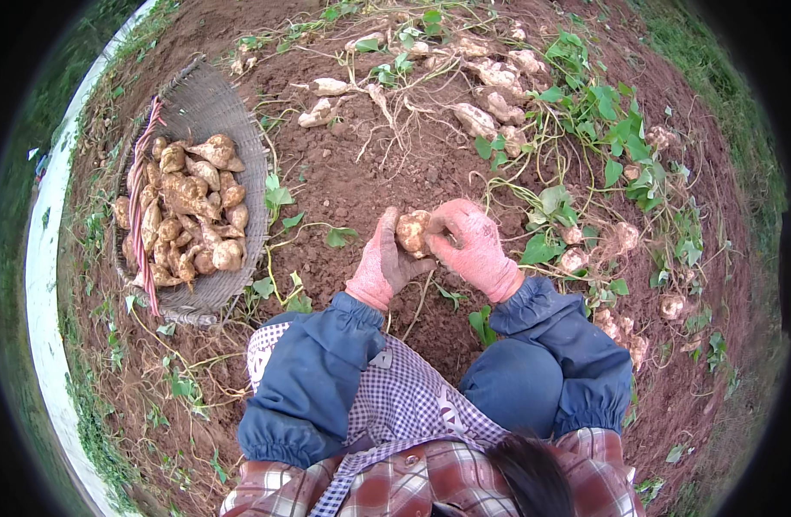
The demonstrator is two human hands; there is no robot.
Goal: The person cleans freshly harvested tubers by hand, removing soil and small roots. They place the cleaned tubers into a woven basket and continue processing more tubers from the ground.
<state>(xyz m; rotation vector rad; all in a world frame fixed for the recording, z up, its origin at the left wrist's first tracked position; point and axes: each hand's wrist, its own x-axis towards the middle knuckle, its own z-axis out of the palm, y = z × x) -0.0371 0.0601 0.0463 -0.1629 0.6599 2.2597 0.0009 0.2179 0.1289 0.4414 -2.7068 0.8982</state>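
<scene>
In a pink, soil-stained glove, my left hand (385, 262) holds a round, light-brown sweet potato (413, 232) with bits of soil on its skin. My right hand (469, 242), gloved the same way, is at the tuber's right side, its thumb and fingers curled together; whether the fingertips grip a root or the skin is hard to tell. Both hands are above the loose soil in front of my knees. Left of them, a woven basket (246, 136) with a twisted red and white handle (136, 213) contains several sweet potatoes (188, 194).
Pale sweet potatoes (476, 121) with roots lie on the reddish soil (343, 168) ahead. Green leafy vines (618, 136) and more tubers (573, 258) spread to the right. Thin vine stems (272, 258) run between basket and hands. A pale strip (46, 258) borders the plot at far left.
</scene>
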